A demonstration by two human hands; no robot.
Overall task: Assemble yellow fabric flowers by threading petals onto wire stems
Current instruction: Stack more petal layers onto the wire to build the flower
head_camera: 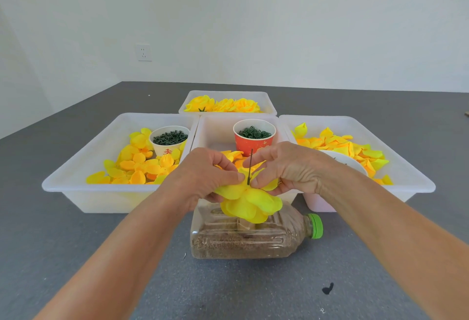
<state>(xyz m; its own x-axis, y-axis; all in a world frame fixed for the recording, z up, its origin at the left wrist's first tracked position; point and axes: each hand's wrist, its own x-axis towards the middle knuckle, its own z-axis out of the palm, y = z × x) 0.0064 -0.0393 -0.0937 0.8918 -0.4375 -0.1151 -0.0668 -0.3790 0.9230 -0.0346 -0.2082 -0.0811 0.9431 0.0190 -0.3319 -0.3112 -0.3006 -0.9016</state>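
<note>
In the head view, the left hand and right hand both pinch the yellow petals gathered around the dark wire stem, which stands upright over a grain-filled bottle lying on its side near the bench's front edge, just before the middle tray. Judging from this, the layer could bunch or tear if pushed down unevenly, and the thin stem may bend or tip under sideways pressure, since the fingertips crowd its base.
</note>
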